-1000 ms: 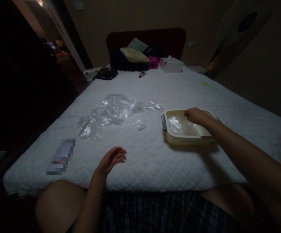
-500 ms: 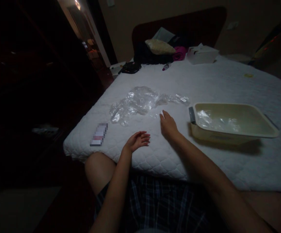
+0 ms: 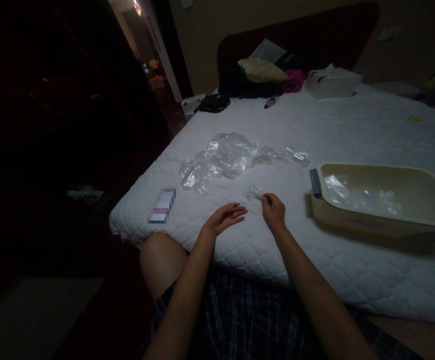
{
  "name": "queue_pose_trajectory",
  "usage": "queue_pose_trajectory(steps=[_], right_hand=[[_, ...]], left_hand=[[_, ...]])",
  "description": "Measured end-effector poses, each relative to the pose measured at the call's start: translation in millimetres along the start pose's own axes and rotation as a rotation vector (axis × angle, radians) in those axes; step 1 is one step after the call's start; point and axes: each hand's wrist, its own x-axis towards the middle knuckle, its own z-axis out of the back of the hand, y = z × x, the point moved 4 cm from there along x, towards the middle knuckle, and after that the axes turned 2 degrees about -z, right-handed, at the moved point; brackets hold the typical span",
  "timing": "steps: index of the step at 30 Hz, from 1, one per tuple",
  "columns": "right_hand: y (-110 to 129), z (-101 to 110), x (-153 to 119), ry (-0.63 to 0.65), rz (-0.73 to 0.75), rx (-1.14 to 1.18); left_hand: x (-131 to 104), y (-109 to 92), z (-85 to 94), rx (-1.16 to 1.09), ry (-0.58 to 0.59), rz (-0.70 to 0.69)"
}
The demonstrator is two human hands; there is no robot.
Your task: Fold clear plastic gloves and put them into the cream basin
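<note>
Left of the tub (image 3: 356,218), crumpled plastic (image 3: 227,157) is lying flat, the left hand (image 3: 225,218) is holding nothing, fingers loosely extended, and a small bag (image 3: 254,191) is being pinched by the right hand (image 3: 275,212).

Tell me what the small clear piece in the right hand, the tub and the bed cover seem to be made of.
Small clear piece: likely thin, glossy plastic film; it is see-through and creased, with glints. Tub: probably rigid plastic, smooth, judging by its cream, round-cornered rim. Bed cover: quilted fabric, matt, by its puffed pattern; the fibre I can't tell.
</note>
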Motion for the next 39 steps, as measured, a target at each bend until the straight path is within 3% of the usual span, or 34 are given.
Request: queue_pose_trajectory(steps=[2,6,10,13,17,23,31,39], right_hand=[[-5,-2,-3,0.035,-0.214,0.348],[-5,-14,-15,0.297,-0.562,0.957],[0,-20,-23,0.475,-0.66,1.016],[2,-23,-26,0.514,-0.641,0.953],[4,-25,-26,0.46,-0.528,0.886],[7,-21,-30,0.257,-0.365,0.6],[7,-18,-29,0.204,-0.361,0.548],[-7,-10,-29,-0.043,-0.4,0.612]], left_hand=[[6,2,-3.6,0.011,-0.031,-0.101],[22,11,-4.1,0.058,-0.141,-0.21],[29,17,-8.7,0.134,-0.124,-0.213],[28,17,-15.6,0.205,-0.071,-0.22],[27,18,-18.4,0.257,-0.085,-0.209],[30,19,-13.8,0.237,-0.07,-0.241],[30,15,-4.6,0.075,-0.161,-0.268],[26,14,-6.1,0.042,-0.205,-0.237]])
